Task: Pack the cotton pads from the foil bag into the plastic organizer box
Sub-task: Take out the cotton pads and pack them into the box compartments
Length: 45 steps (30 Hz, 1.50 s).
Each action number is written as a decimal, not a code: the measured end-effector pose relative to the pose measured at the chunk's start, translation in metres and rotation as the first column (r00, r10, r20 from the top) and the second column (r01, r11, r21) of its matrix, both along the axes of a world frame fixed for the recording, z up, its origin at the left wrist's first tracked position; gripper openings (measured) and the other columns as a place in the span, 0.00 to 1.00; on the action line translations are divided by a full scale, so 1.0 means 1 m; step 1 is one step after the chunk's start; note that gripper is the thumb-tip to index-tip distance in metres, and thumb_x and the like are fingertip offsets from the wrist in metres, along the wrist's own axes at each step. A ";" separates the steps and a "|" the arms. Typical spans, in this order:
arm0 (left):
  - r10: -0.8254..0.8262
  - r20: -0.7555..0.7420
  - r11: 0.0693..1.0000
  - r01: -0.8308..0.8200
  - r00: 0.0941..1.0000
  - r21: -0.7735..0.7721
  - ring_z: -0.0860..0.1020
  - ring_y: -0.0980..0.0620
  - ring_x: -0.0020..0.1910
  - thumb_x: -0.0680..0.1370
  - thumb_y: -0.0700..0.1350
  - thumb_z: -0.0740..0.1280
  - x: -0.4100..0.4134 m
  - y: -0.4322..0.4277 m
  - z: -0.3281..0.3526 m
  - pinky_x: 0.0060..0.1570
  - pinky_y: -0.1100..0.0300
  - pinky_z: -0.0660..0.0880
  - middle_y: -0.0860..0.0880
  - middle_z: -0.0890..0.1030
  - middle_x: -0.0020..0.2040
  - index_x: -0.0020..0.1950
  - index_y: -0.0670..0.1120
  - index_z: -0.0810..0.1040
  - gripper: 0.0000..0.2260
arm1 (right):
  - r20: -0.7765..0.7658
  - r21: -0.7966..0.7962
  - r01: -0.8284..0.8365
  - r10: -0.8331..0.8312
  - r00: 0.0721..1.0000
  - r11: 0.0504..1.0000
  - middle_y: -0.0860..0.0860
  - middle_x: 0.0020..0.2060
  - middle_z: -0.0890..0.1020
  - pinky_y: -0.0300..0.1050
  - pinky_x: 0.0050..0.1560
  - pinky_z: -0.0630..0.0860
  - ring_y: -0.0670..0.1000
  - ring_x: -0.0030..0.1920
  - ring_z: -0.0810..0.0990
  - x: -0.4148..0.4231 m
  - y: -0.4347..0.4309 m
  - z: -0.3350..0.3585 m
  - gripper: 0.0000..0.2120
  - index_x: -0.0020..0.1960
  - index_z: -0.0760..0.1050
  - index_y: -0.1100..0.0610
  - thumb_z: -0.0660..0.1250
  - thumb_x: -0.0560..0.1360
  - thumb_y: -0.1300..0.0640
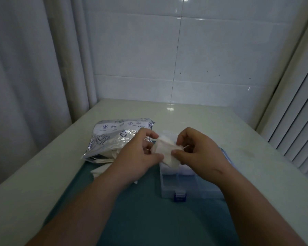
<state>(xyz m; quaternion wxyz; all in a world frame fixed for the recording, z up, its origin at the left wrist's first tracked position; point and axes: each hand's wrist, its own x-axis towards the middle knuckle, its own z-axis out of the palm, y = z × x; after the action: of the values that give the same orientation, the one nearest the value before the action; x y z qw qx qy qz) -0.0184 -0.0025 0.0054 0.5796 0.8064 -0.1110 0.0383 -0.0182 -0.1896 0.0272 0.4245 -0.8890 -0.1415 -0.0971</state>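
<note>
A small stack of white cotton pads [164, 151] is held between both hands above the far left part of the clear plastic organizer box [183, 183]. My left hand [139, 153] grips the stack's left side, my right hand [197, 151] its right side. The silver foil bag [114, 139] with blue shell drawings lies to the left, its open mouth facing me with more pads showing inside. A few loose pads [100, 170] lie on the table just in front of the bag. White pads fill a far compartment of the box, partly hidden by my hands.
The box has a blue latch [179, 197] on its near edge and rests on a teal mat [140, 210] over a pale table [34, 174]. A tiled wall is behind, a curtain [25, 68] on the left and blinds [300, 121] on the right.
</note>
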 end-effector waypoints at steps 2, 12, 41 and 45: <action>0.061 0.006 0.995 -0.060 0.998 -0.077 0.83 0.45 0.45 0.69 0.41 0.74 0.000 -0.004 -0.002 0.54 0.43 0.78 0.49 0.84 0.45 0.51 0.58 0.73 0.18 | -0.077 -0.042 -0.021 0.018 0.997 0.999 0.48 0.39 0.80 0.41 0.39 0.81 0.48 0.39 0.80 0.000 -0.001 0.000 0.08 0.43 0.73 0.52 0.72 0.71 0.57; 0.078 0.069 0.978 -0.090 0.995 0.188 0.75 0.56 0.32 0.72 0.49 0.75 0.000 -0.007 -0.006 0.35 0.60 0.71 0.45 0.81 0.37 0.45 0.54 0.79 0.07 | -0.335 -0.020 -0.043 0.033 0.942 0.999 0.54 0.42 0.84 0.45 0.37 0.82 0.54 0.37 0.84 -0.005 -0.005 0.006 0.09 0.45 0.72 0.57 0.72 0.73 0.57; -0.004 0.162 0.678 -0.117 0.987 0.726 0.77 0.55 0.50 0.73 0.51 0.68 -0.011 -0.025 -0.007 0.47 0.62 0.72 0.54 0.81 0.54 0.60 0.55 0.82 0.15 | -0.369 -0.374 -0.039 -0.110 0.923 0.926 0.44 0.43 0.81 0.37 0.42 0.77 0.43 0.41 0.78 0.001 0.004 -0.009 0.06 0.44 0.83 0.47 0.76 0.68 0.51; -0.032 0.067 0.714 -0.024 0.997 0.699 0.73 0.59 0.42 0.73 0.49 0.70 -0.007 -0.018 -0.005 0.38 0.67 0.68 0.54 0.82 0.52 0.60 0.55 0.82 0.16 | -0.385 -0.401 -0.058 -0.111 0.916 0.914 0.45 0.47 0.81 0.40 0.48 0.77 0.44 0.44 0.78 0.002 0.003 -0.009 0.16 0.52 0.83 0.44 0.78 0.65 0.47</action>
<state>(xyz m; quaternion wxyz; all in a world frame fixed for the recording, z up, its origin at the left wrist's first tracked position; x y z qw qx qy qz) -0.0253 -0.0208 0.0005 0.2274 0.9634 -0.1403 0.0220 -0.0165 -0.1869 0.0178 0.2501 -0.9600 -0.0563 0.1122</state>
